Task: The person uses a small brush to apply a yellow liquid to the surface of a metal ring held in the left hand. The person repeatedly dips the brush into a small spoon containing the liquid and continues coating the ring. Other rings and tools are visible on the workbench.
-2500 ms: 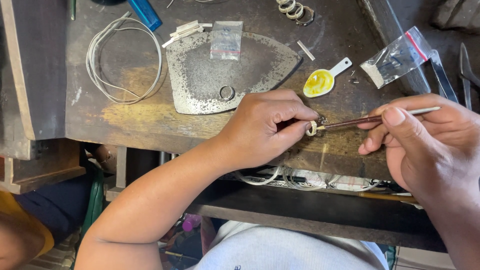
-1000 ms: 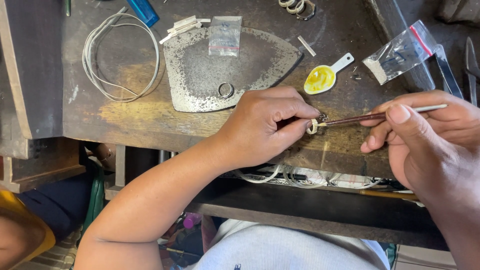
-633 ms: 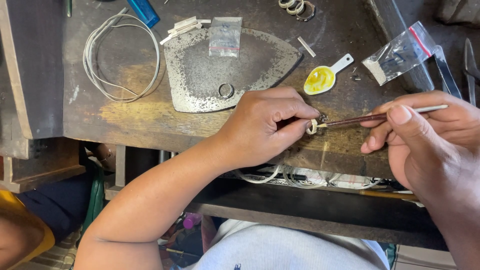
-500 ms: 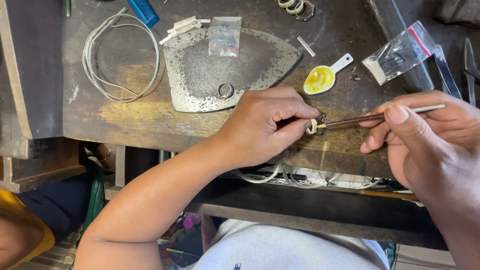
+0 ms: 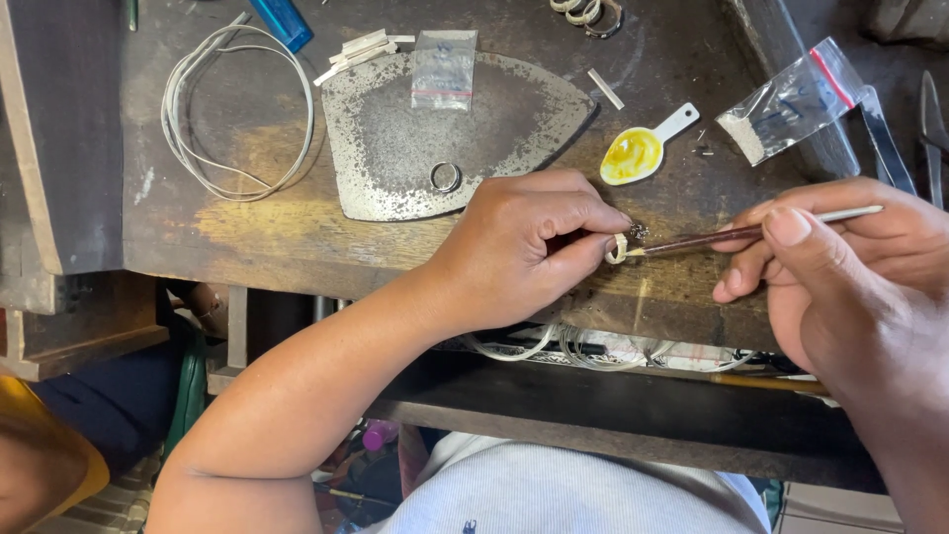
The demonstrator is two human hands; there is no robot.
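Left hand pinches a small ring at frame centre over the wooden bench edge, right hand closed around a thin brush, tip touching the ring.

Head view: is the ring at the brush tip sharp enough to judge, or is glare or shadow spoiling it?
Head view: even daylight, no blur; the ring pinched in the left hand is sharp but tiny. The brush in the right hand shows clearly. Mild sheen on the metal plate; deep shadow under the bench.
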